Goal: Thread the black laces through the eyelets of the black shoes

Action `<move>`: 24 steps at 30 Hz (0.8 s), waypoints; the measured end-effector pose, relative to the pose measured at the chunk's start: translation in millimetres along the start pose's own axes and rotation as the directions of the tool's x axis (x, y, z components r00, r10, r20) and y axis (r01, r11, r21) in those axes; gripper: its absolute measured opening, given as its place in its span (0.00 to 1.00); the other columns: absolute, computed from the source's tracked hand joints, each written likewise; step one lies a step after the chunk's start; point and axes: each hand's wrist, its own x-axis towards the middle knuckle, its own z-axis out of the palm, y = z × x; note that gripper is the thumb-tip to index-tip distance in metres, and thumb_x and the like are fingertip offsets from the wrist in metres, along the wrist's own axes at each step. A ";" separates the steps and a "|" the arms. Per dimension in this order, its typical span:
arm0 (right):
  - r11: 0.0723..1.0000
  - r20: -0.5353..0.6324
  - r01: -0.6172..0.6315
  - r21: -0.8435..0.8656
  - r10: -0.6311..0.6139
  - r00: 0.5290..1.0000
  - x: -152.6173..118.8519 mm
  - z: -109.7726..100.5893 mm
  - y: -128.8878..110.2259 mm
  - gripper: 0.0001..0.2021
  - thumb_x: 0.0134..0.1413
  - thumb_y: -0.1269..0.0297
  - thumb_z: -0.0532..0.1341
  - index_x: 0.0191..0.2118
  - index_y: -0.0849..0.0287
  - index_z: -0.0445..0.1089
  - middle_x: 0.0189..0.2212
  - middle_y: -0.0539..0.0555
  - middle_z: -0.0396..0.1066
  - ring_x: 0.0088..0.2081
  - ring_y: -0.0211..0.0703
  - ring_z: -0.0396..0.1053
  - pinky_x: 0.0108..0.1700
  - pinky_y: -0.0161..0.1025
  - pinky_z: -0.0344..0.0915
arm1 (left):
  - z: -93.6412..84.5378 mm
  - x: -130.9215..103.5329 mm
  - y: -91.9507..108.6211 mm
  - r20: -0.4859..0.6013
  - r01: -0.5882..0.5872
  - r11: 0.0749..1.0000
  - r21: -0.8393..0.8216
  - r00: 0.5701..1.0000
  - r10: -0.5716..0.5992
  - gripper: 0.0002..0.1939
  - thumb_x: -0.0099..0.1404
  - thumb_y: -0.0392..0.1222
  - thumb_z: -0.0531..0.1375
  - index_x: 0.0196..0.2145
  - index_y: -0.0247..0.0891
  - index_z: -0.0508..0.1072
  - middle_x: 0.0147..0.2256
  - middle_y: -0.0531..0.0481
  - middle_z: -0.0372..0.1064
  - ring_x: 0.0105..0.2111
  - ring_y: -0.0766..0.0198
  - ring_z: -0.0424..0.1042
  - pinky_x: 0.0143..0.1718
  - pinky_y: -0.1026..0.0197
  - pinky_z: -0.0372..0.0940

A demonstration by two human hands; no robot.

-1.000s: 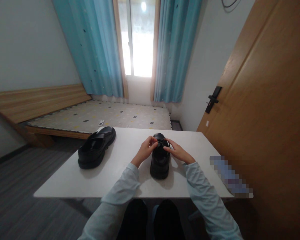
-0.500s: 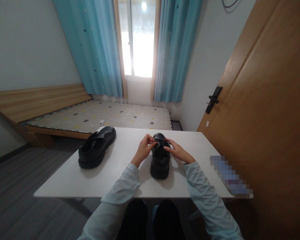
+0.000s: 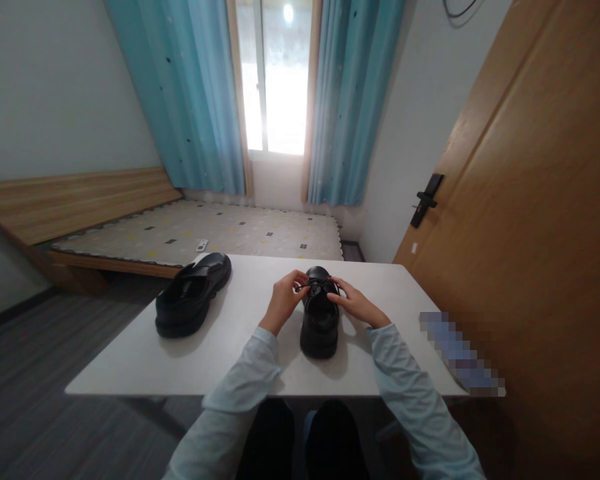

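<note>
A black shoe (image 3: 319,333) stands on the white table (image 3: 260,373), its toe pointing away from me and its opening facing me. At the upper left of its opening, my left hand (image 3: 287,297) pinches a thin black lace. My right hand (image 3: 353,301) is on the other side, thumb and fingers closed on the lace at the shoe's upper right. The laces cross over the tongue between my hands, too small to make out exactly. Another black shoe (image 3: 185,303) rests upright on the left part of the table.
Beyond the table is a bed (image 3: 230,230) with a small white object (image 3: 202,245) on it. A blurred bluish item (image 3: 457,350) lies at the table's right edge, beside a wooden door (image 3: 530,200).
My left hand has shifted slightly left and its fingers have curled, with a loop of lace now showing beside it. My right hand has hardly moved.
</note>
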 end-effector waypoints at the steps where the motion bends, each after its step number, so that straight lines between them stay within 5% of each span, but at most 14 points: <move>1: 1.000 0.000 -0.002 0.000 0.002 1.000 0.0 0.0 -0.6 0.28 0.51 0.48 0.60 0.56 0.55 0.63 0.56 0.58 0.64 0.58 0.51 0.61 0.61 0.52 0.53 | -0.6 0.5 -1.6 0.005 -0.011 1.000 0.023 1.000 0.011 0.08 0.56 0.37 0.62 0.35 0.40 0.72 0.30 0.52 0.72 0.29 0.65 0.69 0.34 0.62 0.65; 8: 1.000 0.008 -0.009 -0.007 0.009 1.000 -0.4 -0.3 -0.2 0.29 0.52 0.48 0.59 0.57 0.56 0.62 0.57 0.59 0.64 0.58 0.51 0.61 0.61 0.51 0.53 | -7.4 1.0 -11.6 -0.019 -0.061 0.987 0.147 0.998 0.065 0.02 0.58 0.38 0.62 0.28 0.39 0.76 0.32 0.47 0.69 0.32 0.61 0.70 0.38 0.58 0.65; 14: 1.000 0.012 -0.009 -0.014 0.009 1.000 -1.1 -1.6 -0.2 0.29 0.52 0.48 0.59 0.57 0.56 0.62 0.57 0.59 0.63 0.58 0.51 0.60 0.62 0.51 0.52 | -14.8 1.1 -11.9 -0.166 0.069 0.986 0.151 0.985 -0.044 0.02 0.58 0.36 0.59 0.28 0.38 0.71 0.30 0.48 0.68 0.33 0.59 0.69 0.37 0.57 0.65; 19: 1.000 0.014 -0.012 -0.014 0.012 1.000 -1.7 -2.5 -0.2 0.28 0.52 0.47 0.59 0.56 0.55 0.63 0.57 0.58 0.63 0.58 0.51 0.60 0.62 0.52 0.52 | -11.1 3.1 -11.1 -0.173 0.196 0.958 -0.208 0.957 -0.233 0.04 0.57 0.40 0.58 0.29 0.37 0.67 0.31 0.49 0.71 0.35 0.60 0.72 0.37 0.57 0.68; 24: 1.000 0.019 -0.011 -0.017 0.011 1.000 -1.9 -3.2 1.2 0.30 0.52 0.47 0.59 0.57 0.57 0.62 0.57 0.60 0.62 0.59 0.52 0.59 0.62 0.52 0.51 | -10.8 1.7 -0.1 0.015 0.254 0.671 -0.696 0.940 -0.340 0.10 0.57 0.43 0.58 0.32 0.38 0.60 0.29 0.52 0.70 0.35 0.62 0.74 0.41 0.53 0.69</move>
